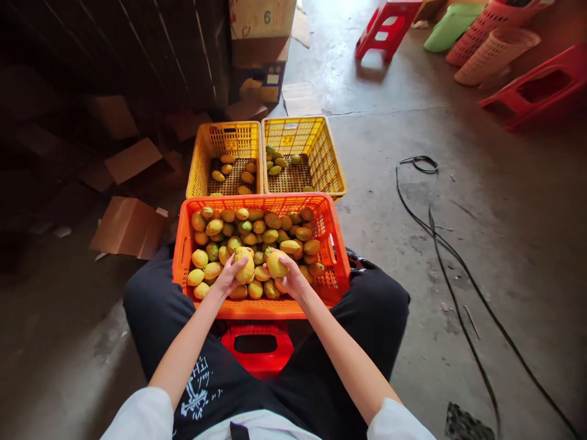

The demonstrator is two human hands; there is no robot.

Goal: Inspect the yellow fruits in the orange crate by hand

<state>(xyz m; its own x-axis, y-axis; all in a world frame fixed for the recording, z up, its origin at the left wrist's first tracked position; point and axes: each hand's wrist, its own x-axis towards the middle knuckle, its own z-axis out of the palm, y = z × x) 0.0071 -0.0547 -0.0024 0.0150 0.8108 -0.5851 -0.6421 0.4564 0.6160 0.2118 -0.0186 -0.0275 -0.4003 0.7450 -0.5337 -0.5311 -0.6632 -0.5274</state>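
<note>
My left hand is closed around a bumpy yellow oval fruit. Close beside it, my right hand grips a smoother yellow fruit with a greenish end. Both are held just above an orange plastic crate that sits in front of me between my knees. Many similar oval fruits fill this crate, from yellow and orange to green. Their exact kind is hard to tell.
Beyond the orange crate, the left yellow crate holds several yellow-orange fruits and the right yellow crate several greener ones. Cardboard pieces lie leftward. A black cable crosses the floor at right. Red stools stand farther off.
</note>
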